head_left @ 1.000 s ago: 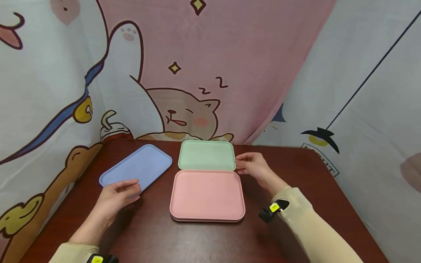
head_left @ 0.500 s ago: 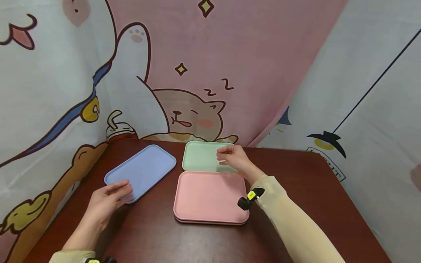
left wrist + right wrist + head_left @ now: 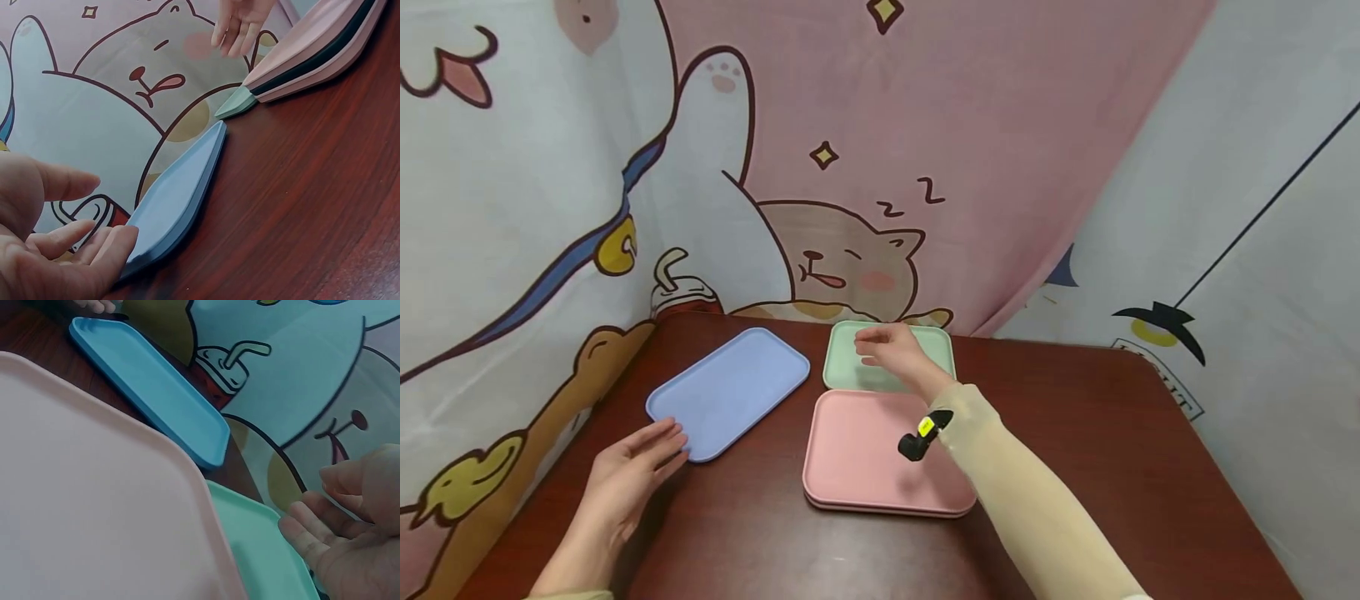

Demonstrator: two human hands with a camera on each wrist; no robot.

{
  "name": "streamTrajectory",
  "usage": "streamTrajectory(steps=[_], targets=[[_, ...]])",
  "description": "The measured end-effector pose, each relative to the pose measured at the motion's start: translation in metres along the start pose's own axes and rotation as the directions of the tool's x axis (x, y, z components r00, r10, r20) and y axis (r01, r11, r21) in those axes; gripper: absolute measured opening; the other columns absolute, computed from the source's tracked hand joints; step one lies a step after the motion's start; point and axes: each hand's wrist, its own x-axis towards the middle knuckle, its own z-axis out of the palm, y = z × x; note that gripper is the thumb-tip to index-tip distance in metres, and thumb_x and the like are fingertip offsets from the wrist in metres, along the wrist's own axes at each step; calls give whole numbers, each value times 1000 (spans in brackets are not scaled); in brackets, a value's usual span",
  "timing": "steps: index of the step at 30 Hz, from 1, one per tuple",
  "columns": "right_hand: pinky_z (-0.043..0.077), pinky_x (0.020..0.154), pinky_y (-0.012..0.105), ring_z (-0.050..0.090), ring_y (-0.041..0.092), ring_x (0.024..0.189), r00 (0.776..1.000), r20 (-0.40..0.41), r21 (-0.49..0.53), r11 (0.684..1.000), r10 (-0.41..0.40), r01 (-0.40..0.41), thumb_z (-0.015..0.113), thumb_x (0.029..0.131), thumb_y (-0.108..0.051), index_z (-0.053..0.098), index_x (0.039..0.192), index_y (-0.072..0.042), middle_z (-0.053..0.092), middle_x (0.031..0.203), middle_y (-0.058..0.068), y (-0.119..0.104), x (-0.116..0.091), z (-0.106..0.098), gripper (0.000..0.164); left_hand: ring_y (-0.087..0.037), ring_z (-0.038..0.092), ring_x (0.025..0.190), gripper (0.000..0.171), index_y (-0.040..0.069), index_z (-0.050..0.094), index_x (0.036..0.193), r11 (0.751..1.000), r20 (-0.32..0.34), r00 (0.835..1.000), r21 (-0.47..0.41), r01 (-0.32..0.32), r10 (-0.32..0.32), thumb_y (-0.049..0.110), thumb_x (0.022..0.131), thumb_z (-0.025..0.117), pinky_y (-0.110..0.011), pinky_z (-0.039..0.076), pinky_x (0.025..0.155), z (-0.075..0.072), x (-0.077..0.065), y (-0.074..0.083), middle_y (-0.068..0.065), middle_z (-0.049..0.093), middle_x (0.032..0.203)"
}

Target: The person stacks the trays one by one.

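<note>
A blue rectangular tray point(image 3: 730, 392) lies slanted on the left side of the table. By its near-left corner is my left hand point(image 3: 625, 475), fingers loosely bent and holding nothing; whether the fingertips touch the rim I cannot tell. At the back stands a green tray point(image 3: 844, 367), partly covered from sight by my right hand point(image 3: 891, 350). That hand hovers above it, thumb and fingers apart in the right wrist view. Just in front of the green tray is a stack of pink trays point(image 3: 857, 450), with a dark layer point(image 3: 319, 53) visible along its side in the left wrist view.
The dark red-brown wooden table point(image 3: 1075, 433) has its back edge against a hanging cloth point(image 3: 1000, 167) printed with cartoon animals. My right forearm point(image 3: 1022, 492) crosses over the right part of the pink stack.
My right hand has moved left from the green tray's right edge to above its middle. My left hand has drawn slightly back and left from the blue tray. The trays appear unmoved.
</note>
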Motion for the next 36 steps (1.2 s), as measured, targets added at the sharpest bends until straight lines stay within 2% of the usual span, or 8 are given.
streamTrajectory(steps=[5,10,14,17,20,28,32,36], targets=[[56,103,40,64,39,124,999,38,-4,1000,-17,17,65,104,0,64,132,14,64,134,29,-1,14,19,32,-4,66,110,68,-11,32,157,1000,-29,1000,15,9,-8,1,102,70,-32,57,98,1,0,0,4,65,120],[56,103,39,65,35,122,999,41,-17,999,-30,31,64,104,0,66,130,11,65,132,27,-3,23,39,28,-3,64,112,67,-8,34,159,998,-73,997,47,35,-32,3,103,69,-30,56,101,3,1,1,-13,49,145],[57,99,36,66,29,117,998,59,-84,996,-28,33,65,104,-2,67,130,9,66,131,26,1,29,53,28,-4,62,115,66,-5,34,161,996,-107,993,64,55,-48,4,104,66,-28,55,101,2,2,1,-17,36,159],[56,101,36,65,29,119,997,74,-142,990,-9,20,64,105,-4,65,134,8,66,133,23,4,33,61,32,-6,61,119,67,-3,33,162,995,-126,990,70,67,-58,6,105,66,-28,54,102,2,2,0,-17,33,162],[51,108,40,60,31,128,996,91,-189,982,7,10,62,107,-6,62,140,7,63,140,19,6,36,67,36,-7,60,121,68,-2,33,163,995,-139,988,68,74,-64,7,105,67,-29,53,104,2,3,0,-16,33,163],[45,115,45,51,35,141,994,107,-264,965,24,5,58,108,-7,53,150,6,54,151,22,9,43,90,44,-10,51,129,72,-1,22,166,993,-116,988,49,105,-98,9,107,62,-30,50,108,0,4,-4,-19,21,168],[40,119,45,45,34,146,992,126,-351,936,27,19,55,109,-9,45,155,7,48,157,22,8,45,98,50,-17,46,136,74,-2,15,167,995,-104,990,30,100,-96,9,109,59,-29,50,107,2,5,-5,-21,17,167],[35,122,41,40,30,149,990,138,-510,859,30,45,52,109,-11,42,156,8,44,160,21,10,46,102,52,-24,39,142,75,-4,7,167,995,-90,991,0,95,-95,7,110,54,-29,50,108,4,7,-6,-24,17,166]])
